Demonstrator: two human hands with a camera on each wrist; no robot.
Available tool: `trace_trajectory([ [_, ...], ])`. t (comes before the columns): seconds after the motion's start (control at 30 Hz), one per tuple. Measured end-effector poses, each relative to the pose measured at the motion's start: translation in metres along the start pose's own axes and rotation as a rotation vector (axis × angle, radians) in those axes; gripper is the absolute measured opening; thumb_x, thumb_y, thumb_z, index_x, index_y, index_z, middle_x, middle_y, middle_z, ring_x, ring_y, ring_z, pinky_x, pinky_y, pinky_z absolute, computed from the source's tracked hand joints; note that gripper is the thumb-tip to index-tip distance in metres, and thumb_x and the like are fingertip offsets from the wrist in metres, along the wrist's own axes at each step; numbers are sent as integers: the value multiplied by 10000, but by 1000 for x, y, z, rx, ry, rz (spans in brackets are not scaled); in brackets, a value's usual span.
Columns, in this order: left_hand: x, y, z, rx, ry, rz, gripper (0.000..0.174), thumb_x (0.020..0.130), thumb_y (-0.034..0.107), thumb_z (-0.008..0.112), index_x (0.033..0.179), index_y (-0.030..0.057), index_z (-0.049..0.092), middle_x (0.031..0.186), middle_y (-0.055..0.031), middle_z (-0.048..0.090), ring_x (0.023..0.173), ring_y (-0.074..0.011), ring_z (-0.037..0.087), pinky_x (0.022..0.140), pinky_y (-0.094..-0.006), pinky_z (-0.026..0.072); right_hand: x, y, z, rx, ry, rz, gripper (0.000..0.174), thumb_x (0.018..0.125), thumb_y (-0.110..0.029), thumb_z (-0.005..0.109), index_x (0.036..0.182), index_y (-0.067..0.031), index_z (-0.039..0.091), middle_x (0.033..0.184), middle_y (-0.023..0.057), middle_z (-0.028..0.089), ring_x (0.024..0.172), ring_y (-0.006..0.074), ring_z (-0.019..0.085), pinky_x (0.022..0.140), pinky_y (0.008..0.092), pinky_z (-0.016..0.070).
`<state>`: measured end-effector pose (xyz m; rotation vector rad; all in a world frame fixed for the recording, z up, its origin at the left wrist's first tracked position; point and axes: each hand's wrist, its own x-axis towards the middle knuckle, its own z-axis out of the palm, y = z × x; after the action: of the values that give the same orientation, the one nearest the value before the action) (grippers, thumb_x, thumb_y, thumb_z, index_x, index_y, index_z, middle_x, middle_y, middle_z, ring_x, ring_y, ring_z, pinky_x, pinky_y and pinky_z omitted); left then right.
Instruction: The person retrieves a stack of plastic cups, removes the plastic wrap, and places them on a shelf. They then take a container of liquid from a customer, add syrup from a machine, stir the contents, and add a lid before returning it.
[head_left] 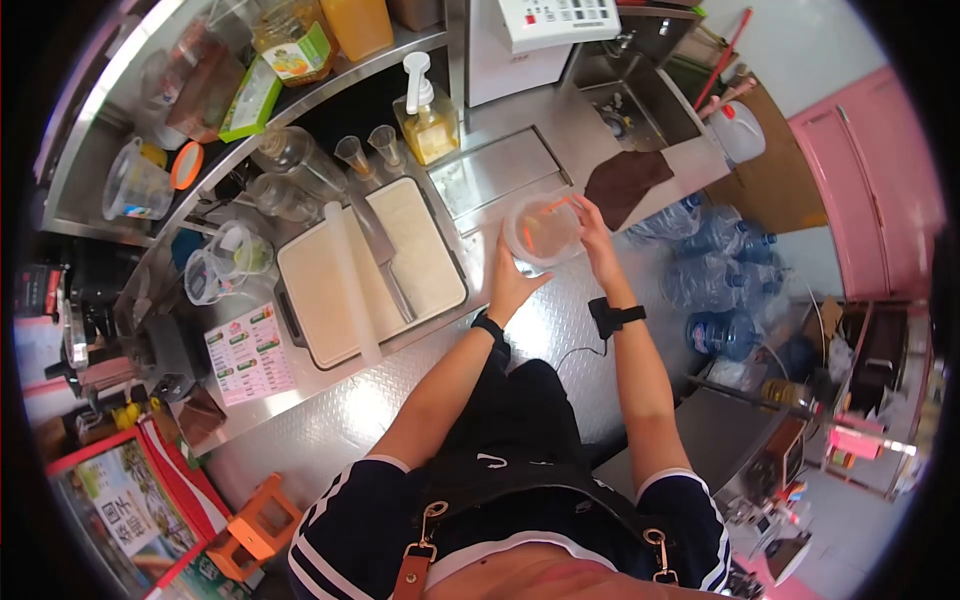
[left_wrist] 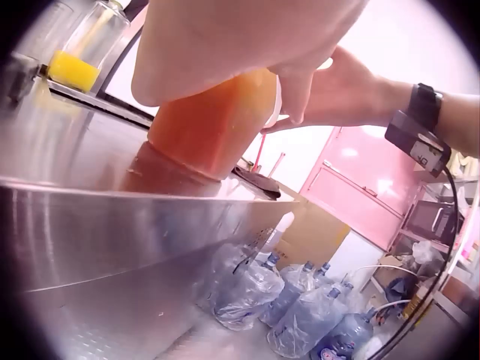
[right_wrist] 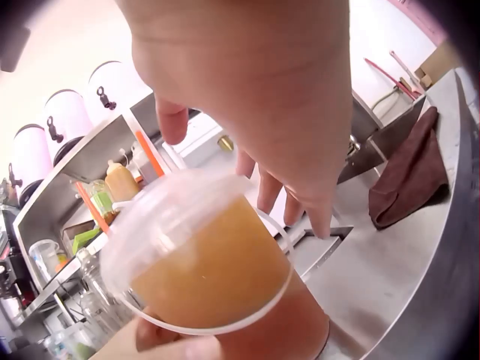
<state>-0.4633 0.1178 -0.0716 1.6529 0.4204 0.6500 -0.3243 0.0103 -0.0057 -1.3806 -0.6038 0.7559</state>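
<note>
A lidded clear plastic drink bucket [head_left: 543,232] of orange-brown drink stands at the steel counter's front edge. Its pale lid [right_wrist: 169,217] and thin white handle [right_wrist: 291,259] show in the right wrist view. Two orange straws [right_wrist: 150,154] rise by the lid. My left hand [head_left: 513,288] holds the bucket's near left side, thumb stretched out; in the left wrist view this hand [left_wrist: 240,45] covers the bucket's top. On the far right side, my right hand [head_left: 597,240] has its fingers [right_wrist: 270,187] loosely extended and spread beside the lid.
Left of the bucket, a knife [head_left: 375,230] and a white rolling pin [head_left: 350,285] lie on a cutting board [head_left: 430,260]. A pump bottle [head_left: 432,130] stands behind. A brown cloth [head_left: 627,188] lies right, before the sink [head_left: 640,100]. Water jugs [head_left: 705,270] stand on the floor.
</note>
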Motion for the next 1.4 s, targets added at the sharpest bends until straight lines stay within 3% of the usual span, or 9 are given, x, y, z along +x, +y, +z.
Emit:
trace_trajectory([
  [0.27, 15, -18, 22, 60, 106, -99, 1085, 481, 247, 903, 1353, -3, 308, 1310, -177, 434, 1230, -299, 430, 1025, -378, 364, 36, 19, 0, 427, -104, 206, 535, 964, -407, 347, 1320, -17, 426, 1328, 111, 468, 1262, 204, 405, 1063, 335, 287],
  [0.53, -1, -32, 37, -76, 250, -114, 788, 543, 199, 869, 1208, 28, 480, 1162, -118, 566, 1070, -221, 561, 894, -359, 474, 37, 13, 3, 320, -144, 231, 558, 958, -418, 330, 1295, 15, 431, 1328, 121, 464, 1259, 216, 407, 1067, 340, 279],
  [0.8, -37, 63, -13, -259, 454, -65, 740, 624, 152, 824, 1257, 58, 453, 1223, -101, 537, 1124, -195, 528, 947, -356, 443, 40, -81, 55, 126, -694, 137, 698, 890, -524, 438, 1346, 0, 378, 1377, 126, 406, 1308, 235, 348, 1089, 350, 231],
  [0.87, -56, 104, -38, -159, 480, -13, 682, 698, 150, 782, 1287, 67, 446, 1263, -94, 518, 1164, -201, 507, 986, -364, 417, 44, -116, 84, -51, -978, 65, 840, 813, -604, 510, 1373, -1, 343, 1403, 126, 377, 1320, 245, 332, 1097, 369, 212],
  [0.93, -76, 131, -64, -137, 584, -20, 923, 521, 203, 887, 1288, 53, 399, 1245, -106, 519, 1126, -214, 526, 953, -380, 436, 45, -144, 122, -37, -1107, 107, 945, 695, -576, 676, 1382, -22, 337, 1410, 129, 369, 1329, 265, 320, 1099, 393, 213],
  [1.0, -104, 152, -90, -7, 675, 17, 950, 508, 218, 892, 1297, 53, 389, 1254, -106, 512, 1140, -217, 518, 966, -388, 424, 43, -175, 173, -287, -1380, -358, 1001, 599, -472, 795, 1381, -39, 345, 1413, 144, 359, 1337, 295, 301, 1098, 409, 222],
  [1.17, -185, 209, -170, 41, 798, 62, 996, 491, 248, 886, 1314, 50, 361, 1275, -110, 499, 1182, -235, 495, 988, -404, 405, -2, -215, 319, -477, -1783, -763, 1144, 452, -516, 844, 1391, -84, 352, 1466, 170, 260, 1363, 353, 222, 1099, 456, 206],
  [1.3, -262, 259, -242, 36, 827, 44, 987, 498, 239, 871, 1326, 61, 364, 1269, -108, 507, 1176, -246, 505, 991, -400, 404, -62, -221, 444, -445, -2045, -876, 1139, 431, -458, 873, 1396, -135, 362, 1487, 131, 224, 1379, 335, 174, 1078, 464, 261],
  [1.4, -322, 282, -297, -53, 826, 103, 940, 510, 225, 856, 1314, 61, 396, 1264, -108, 517, 1175, -254, 509, 987, -396, 408, -115, -219, 535, -323, -2328, -479, 1121, 436, -407, 891, 1396, -152, 370, 1496, 102, 209, 1380, 324, 158, 1025, 450, 356],
])
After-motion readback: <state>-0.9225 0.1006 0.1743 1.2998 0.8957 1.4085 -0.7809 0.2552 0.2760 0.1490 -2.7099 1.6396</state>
